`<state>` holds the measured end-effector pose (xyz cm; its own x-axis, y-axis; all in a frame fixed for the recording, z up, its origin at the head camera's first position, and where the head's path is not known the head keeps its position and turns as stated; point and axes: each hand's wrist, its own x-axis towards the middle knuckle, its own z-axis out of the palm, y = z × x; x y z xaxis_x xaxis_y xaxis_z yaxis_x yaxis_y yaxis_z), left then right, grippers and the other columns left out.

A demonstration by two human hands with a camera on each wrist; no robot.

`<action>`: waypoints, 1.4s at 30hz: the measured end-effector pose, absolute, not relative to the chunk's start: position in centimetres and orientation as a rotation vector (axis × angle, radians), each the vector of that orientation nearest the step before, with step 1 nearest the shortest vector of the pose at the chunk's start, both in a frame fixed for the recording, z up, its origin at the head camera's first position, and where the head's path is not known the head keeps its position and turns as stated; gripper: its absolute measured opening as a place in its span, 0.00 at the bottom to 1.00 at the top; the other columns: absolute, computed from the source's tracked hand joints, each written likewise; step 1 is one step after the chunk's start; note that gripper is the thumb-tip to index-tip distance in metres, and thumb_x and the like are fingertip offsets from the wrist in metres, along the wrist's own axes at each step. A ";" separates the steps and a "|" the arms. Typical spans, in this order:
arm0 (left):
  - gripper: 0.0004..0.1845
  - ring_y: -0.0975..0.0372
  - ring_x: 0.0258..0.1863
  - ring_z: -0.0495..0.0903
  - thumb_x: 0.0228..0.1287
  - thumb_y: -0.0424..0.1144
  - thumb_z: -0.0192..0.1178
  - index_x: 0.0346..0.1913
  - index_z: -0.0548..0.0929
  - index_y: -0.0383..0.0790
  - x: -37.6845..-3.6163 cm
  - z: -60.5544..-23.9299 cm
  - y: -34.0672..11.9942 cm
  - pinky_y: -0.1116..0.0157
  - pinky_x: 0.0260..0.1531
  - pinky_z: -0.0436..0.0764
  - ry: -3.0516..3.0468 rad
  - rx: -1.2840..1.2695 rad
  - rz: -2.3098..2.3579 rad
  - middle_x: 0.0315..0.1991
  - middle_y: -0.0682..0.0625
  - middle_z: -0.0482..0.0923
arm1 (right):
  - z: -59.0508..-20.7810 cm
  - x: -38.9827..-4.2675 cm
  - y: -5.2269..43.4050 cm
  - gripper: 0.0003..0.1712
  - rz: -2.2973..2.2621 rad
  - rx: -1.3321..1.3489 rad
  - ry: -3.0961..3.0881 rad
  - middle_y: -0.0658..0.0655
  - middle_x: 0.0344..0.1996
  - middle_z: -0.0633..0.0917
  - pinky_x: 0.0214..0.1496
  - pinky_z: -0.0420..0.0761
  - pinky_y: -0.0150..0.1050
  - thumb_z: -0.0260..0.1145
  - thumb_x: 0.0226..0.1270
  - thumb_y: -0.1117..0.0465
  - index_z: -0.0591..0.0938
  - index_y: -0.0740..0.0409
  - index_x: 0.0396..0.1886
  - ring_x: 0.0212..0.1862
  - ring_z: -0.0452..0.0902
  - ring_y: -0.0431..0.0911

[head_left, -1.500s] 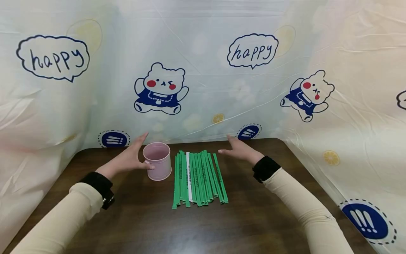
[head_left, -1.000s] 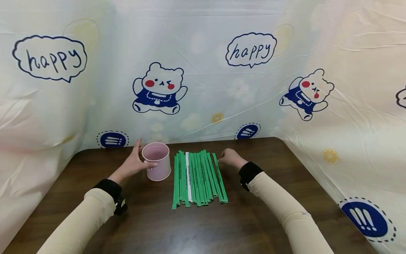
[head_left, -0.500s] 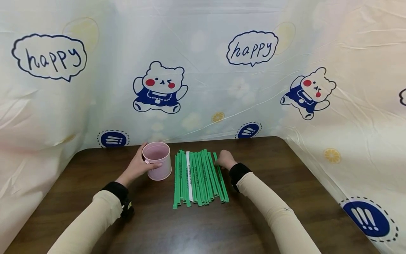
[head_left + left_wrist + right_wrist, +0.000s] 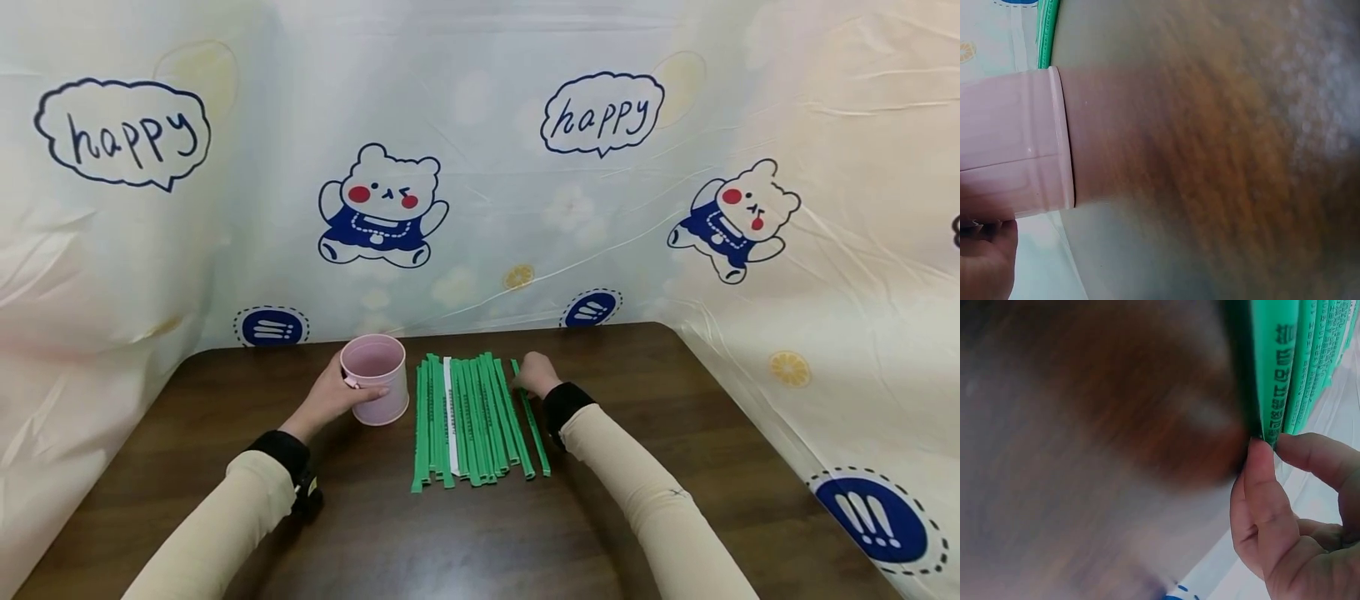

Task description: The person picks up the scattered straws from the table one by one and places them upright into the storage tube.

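**One green strip picked out beside a steadied pink cup**

A dark wooden table (image 4: 465, 533) fills the lower half of the head view, fenced by a pale printed curtain (image 4: 480, 167) with cartoon bears and "happy" speech bubbles across the upper frame. At centre lies a row of green paper-wrapped strips (image 4: 461, 421), side by side, with one white strip among them towards the left.

The left hand (image 4: 333, 396) curls round the side of the pink cup (image 4: 375, 390), which stands upright just left of the row; the thumb lies across its front wall, and the left wrist view shows the cup's wall close above the fingers.

The right hand (image 4: 536, 375) sits at the far end of the rightmost green strip (image 4: 531, 421), which is angled slightly away from the others. In the right wrist view its fingertips (image 4: 1260, 459) pinch the strip's end.

The step in hand looks like singling one strip out of the row. The next move would call for a firm pinch on the thin strip, lifting it clear without dragging its neighbours, while the cup is held steady.
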<state>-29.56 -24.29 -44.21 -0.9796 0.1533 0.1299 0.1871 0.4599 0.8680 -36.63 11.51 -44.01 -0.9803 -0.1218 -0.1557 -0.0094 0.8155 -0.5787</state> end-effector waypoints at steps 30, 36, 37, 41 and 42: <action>0.52 0.40 0.72 0.66 0.60 0.47 0.74 0.79 0.51 0.40 -29.3 -44.1 -24.2 0.34 0.70 0.68 -2.684 -0.247 -1.568 0.74 0.35 0.63 | -32.1 -38.0 8.0 0.27 -1.635 -0.451 2.907 0.66 0.51 0.82 0.54 0.80 0.44 0.58 0.75 0.66 0.71 0.65 0.72 0.51 0.79 0.56; 0.52 0.41 0.72 0.66 0.61 0.46 0.74 0.79 0.51 0.40 -29.3 -44.1 -24.1 0.35 0.70 0.68 -2.688 -0.239 -1.559 0.74 0.34 0.63 | -29.9 -37.4 4.6 0.27 -1.838 -0.592 2.841 0.64 0.48 0.81 0.54 0.81 0.42 0.58 0.75 0.67 0.70 0.63 0.72 0.51 0.79 0.55; 0.52 0.41 0.72 0.66 0.61 0.46 0.74 0.79 0.51 0.40 -29.3 -44.1 -24.0 0.35 0.70 0.69 -2.688 -0.238 -1.559 0.74 0.34 0.63 | -29.6 -37.3 4.0 0.27 -1.870 -0.612 2.837 0.65 0.48 0.81 0.55 0.81 0.42 0.58 0.75 0.67 0.70 0.64 0.72 0.51 0.80 0.55; 0.51 0.41 0.71 0.66 0.61 0.45 0.73 0.79 0.51 0.40 -29.3 -44.2 -24.0 0.35 0.70 0.69 -2.683 -0.237 -1.572 0.74 0.34 0.63 | -28.8 -36.8 1.5 0.27 -2.052 -0.674 2.817 0.67 0.47 0.83 0.55 0.82 0.43 0.60 0.72 0.69 0.72 0.68 0.69 0.51 0.81 0.57; 0.52 0.41 0.71 0.66 0.61 0.44 0.73 0.79 0.51 0.39 -29.3 -44.2 -24.0 0.35 0.70 0.69 -2.680 -0.237 -1.577 0.74 0.34 0.63 | -28.7 -36.6 0.9 0.27 -2.098 -0.684 2.803 0.68 0.47 0.83 0.55 0.82 0.42 0.60 0.72 0.69 0.73 0.68 0.69 0.51 0.81 0.58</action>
